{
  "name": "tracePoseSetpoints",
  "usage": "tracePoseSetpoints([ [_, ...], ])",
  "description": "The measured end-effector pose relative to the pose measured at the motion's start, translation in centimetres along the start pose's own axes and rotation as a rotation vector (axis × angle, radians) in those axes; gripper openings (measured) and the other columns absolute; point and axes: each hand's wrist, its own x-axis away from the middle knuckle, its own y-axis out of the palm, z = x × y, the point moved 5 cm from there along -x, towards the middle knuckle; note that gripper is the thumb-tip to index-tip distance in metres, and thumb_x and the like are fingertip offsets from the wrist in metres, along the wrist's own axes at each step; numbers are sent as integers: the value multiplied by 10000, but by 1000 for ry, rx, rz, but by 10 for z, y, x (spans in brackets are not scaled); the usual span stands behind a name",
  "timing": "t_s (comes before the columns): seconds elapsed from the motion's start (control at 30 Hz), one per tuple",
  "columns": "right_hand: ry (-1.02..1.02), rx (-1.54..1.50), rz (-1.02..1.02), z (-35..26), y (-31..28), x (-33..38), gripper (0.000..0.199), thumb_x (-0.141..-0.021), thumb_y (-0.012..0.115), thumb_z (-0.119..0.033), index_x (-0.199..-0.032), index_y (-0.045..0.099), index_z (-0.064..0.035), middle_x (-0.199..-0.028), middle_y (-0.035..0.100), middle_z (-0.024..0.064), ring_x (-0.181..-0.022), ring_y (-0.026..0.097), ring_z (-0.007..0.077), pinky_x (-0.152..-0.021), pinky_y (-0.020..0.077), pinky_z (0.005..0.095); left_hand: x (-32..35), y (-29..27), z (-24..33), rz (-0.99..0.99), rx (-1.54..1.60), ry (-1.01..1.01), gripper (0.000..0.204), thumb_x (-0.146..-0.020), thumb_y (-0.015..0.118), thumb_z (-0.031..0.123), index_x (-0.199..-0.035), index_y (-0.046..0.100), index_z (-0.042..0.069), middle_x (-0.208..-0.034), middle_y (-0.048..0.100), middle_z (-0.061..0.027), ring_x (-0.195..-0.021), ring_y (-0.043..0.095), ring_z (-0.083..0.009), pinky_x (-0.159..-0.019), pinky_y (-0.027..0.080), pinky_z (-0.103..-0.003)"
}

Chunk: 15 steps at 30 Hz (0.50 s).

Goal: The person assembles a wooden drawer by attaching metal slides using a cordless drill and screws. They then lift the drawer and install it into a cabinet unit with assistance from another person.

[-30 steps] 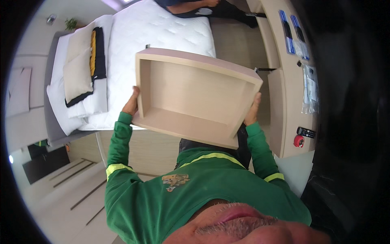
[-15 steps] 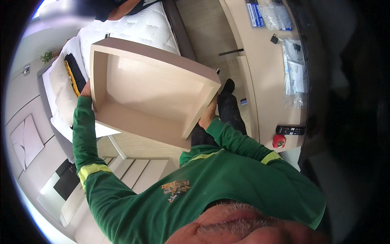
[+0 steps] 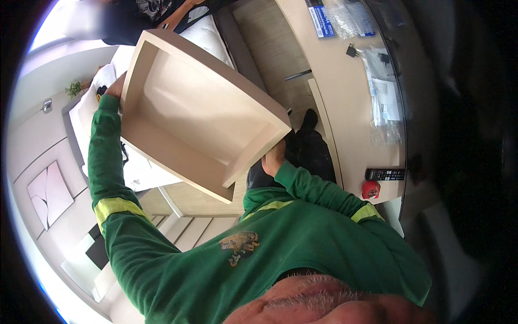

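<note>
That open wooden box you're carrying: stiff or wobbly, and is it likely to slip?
The wooden box looks stiff: flat panels, square joints. Probably awkward rather than heavy, since the left hand and right hand grip opposite sides. Its smooth, tilted faces may slip.

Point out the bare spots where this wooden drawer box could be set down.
Bare desk top runs between the blue booklet and the remote. Its right edge is crowded with plastic bags. Both hands, left and right, hold the drawer box.

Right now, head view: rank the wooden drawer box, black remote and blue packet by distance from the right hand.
1. Wooden drawer box: gripped at its lower right corner by the right hand.
2. Black remote: to the right, on the desk's near end, beside a red object.
3. Blue packet: at the desk's far end, top of picture.
</note>
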Motion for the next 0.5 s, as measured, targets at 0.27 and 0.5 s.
tracePoseSetpoints([
  [0.27,158,-170,87,8,29,-26,253,-1030,544,-333,-1223,581,-173,-1122,642,-16,-1010,621,109,-849,517,309,-97,-71,-3,-149,-227,161,451,-1042,543,261,-1439,535,47,-1328,637,-112,-1143,590,-199,-1033,482,-377],
  [0.5,161,-251,160,18,58,-94,188,-1041,499,-309,-1147,595,-188,-936,642,-44,-734,611,96,-595,474,259,-238,-86,15,-308,-278,169,456,-1037,549,259,-1439,533,45,-1332,635,-113,-1149,588,-200,-1035,480,-375],
])
